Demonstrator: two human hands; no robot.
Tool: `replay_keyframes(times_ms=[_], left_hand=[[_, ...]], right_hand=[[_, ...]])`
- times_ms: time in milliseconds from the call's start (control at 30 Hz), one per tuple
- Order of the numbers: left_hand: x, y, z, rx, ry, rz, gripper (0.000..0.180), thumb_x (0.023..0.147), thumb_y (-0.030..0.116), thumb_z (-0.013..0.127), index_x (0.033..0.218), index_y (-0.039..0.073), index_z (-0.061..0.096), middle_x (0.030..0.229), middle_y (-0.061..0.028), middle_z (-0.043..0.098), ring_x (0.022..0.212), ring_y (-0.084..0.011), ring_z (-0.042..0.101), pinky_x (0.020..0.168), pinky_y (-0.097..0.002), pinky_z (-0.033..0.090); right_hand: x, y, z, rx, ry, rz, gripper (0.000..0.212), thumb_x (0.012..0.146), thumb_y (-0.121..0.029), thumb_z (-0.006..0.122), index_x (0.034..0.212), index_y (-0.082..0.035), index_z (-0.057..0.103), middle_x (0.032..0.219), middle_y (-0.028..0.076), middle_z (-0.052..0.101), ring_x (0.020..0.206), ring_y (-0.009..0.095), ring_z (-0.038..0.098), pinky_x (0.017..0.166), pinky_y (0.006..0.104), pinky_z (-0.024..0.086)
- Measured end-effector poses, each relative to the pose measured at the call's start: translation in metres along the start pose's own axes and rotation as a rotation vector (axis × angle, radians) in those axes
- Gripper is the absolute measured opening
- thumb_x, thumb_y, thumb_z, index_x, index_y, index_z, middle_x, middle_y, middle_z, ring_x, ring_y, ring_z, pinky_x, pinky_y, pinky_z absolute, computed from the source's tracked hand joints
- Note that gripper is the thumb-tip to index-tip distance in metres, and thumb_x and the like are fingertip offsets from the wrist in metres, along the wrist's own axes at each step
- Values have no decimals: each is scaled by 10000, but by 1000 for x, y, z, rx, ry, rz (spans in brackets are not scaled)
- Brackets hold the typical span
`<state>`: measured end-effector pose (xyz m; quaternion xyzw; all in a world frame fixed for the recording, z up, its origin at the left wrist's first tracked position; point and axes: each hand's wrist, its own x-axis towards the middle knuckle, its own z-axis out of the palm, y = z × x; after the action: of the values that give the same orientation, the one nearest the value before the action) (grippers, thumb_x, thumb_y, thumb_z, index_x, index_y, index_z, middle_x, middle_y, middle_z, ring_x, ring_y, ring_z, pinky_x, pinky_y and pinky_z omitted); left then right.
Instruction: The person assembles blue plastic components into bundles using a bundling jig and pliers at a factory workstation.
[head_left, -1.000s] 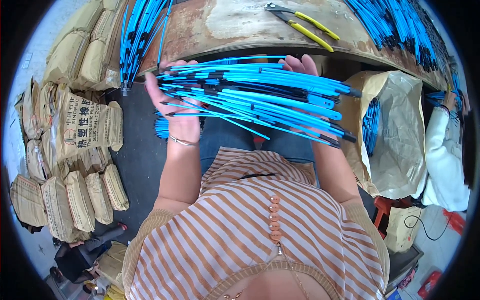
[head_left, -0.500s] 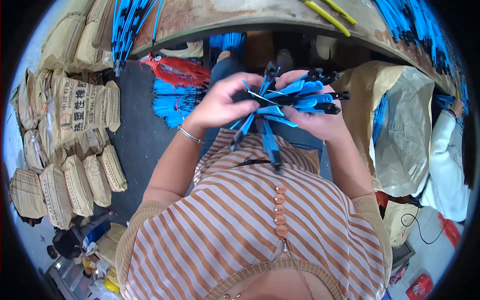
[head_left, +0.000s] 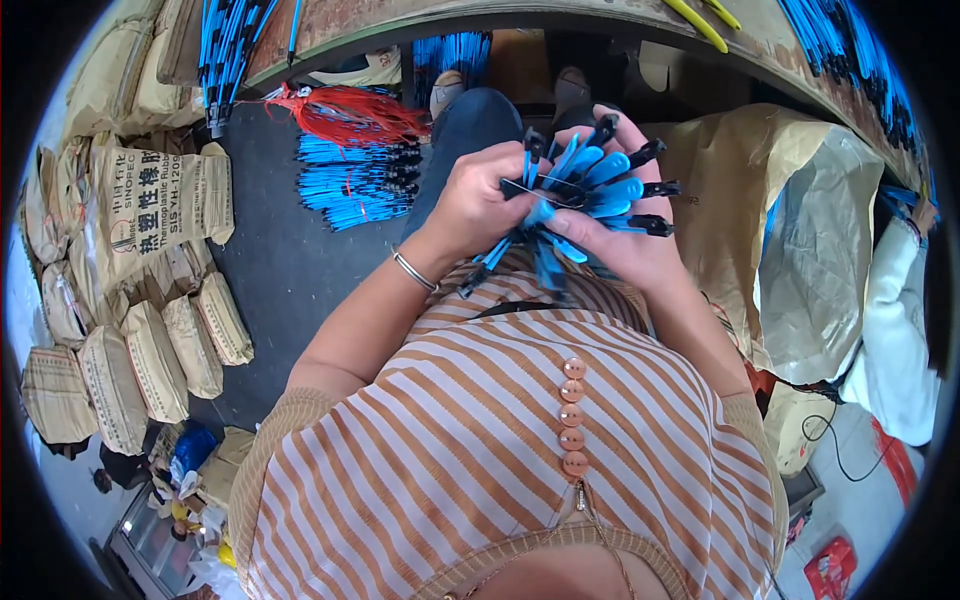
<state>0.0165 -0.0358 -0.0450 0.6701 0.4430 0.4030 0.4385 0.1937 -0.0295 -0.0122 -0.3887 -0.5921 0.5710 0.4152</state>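
In front of my lap I hold a fanned-out bundle of blue strips [head_left: 612,192] with black tips, their inner ends gathered at a centre. My right hand [head_left: 640,240] is wrapped around the bundle from the right, its thumb pressed near the centre. From the left, my left hand [head_left: 475,195] is closed, thumb and fingers pinched at the bundle's centre. A thin pale wire or string runs across the centre by the left fingertips. What lies inside the left fingers is partly hidden.
Bundled blue sticks [head_left: 355,185] lie at the left, with red strands [head_left: 355,115] beyond them. Brown paper sacks [head_left: 150,205] are stacked far left. A large lined paper bag [head_left: 735,170] stands right. The curved table [head_left: 440,12] bears more blue sticks and yellow-handled pliers [head_left: 700,22]. Another person's white sleeve [head_left: 885,330] shows far right.
My left hand has closed from a looser pinch at the bundle's centre. The bundle has turned a little, and my right fingers now reach up behind it. The view has shifted slightly.
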Motion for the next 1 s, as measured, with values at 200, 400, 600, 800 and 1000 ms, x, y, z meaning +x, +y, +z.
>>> replay_keyframes(times_ms=[200,400,600,800,1000], left_hand=[[-2,-14,-9,-314,-30,-127,84,756,31,643,836,24,617,816,-70,613,767,-155,590,692,-272,459],[7,-15,-21,-590,-77,-229,84,800,70,624,820,39,548,846,-96,601,810,-178,583,755,-307,466],[19,-6,-21,-606,-79,-204,72,848,76,566,824,41,508,796,-69,605,759,-149,587,713,-289,470],[18,9,-3,-350,-84,-306,78,869,82,541,875,44,473,760,-53,574,724,-137,571,687,-286,476],[15,15,10,-235,37,-272,88,842,80,551,878,22,496,688,-91,588,627,-189,583,602,-304,472]], right_hand=[[6,2,-7,10,51,-87,762,659,-88,769,1286,-19,341,1030,96,569,908,159,579,785,284,468],[9,0,-19,148,-114,52,640,668,-116,738,1201,-10,400,926,99,598,815,151,567,748,279,472],[19,2,-28,165,-89,-50,385,676,-78,720,999,-23,518,867,86,597,795,137,573,717,268,467],[12,5,-18,172,200,-14,328,706,-38,649,1004,-9,515,861,45,577,767,114,554,693,256,456],[10,-3,-5,270,327,-6,268,746,-40,637,979,-11,506,874,48,567,767,112,548,691,248,447]])
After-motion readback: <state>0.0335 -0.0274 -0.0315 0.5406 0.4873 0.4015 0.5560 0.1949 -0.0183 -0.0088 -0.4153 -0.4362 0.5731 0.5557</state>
